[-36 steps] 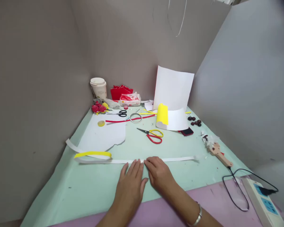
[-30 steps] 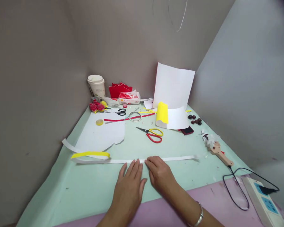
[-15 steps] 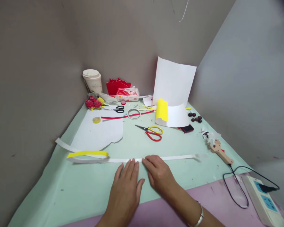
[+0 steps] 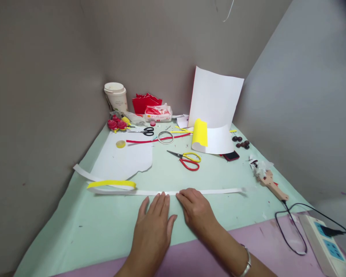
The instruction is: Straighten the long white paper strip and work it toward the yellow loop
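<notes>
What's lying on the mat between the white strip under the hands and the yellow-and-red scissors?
Nothing: in the head view, the green mat is bare between the white strip and the scissors. Both hands, left and right, rest flat at the strip.

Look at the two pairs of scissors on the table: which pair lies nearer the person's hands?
The scissors with yellow and red handles, lying mid-table. The black-handled scissors lie farther back, near the red paper strip.
</notes>
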Demonstrator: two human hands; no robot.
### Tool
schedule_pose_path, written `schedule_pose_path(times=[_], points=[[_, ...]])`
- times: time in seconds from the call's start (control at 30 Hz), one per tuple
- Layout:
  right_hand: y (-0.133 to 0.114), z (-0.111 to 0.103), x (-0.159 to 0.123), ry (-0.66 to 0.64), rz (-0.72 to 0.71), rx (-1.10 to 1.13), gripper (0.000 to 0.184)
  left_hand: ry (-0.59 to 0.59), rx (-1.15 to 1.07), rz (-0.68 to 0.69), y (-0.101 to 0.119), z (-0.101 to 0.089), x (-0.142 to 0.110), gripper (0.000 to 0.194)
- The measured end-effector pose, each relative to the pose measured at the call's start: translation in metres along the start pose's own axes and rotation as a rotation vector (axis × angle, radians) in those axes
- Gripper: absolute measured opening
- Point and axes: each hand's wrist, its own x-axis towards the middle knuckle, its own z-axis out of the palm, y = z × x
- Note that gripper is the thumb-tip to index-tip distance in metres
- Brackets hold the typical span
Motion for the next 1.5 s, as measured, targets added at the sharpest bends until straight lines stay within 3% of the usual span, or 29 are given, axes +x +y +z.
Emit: schedule_pose_path(times=[0.2,0.5,1.07,1.5], points=[[0.000,0.000,0.000,0.021,0.026,-0.020,0.032,0.010,0.017,-0.015,-0.003,0.000,0.001,0.036],[0.002,0.004,0.002,-0.124,-0.028,0.026,0.046,0.022,0.081,0.042,-0.003,0.008,0.002,0.041],[0.000,0.003,0.000,0.041,0.017,-0.070,0.030,-0.039,0.073,-0.041,-0.007,-0.005,0.003,0.042],[0.004,0.005,0.000,0.087,0.107,-0.071,0.030,0.013,0.080,-0.023,-0.013,0.002,0.002,0.043]])
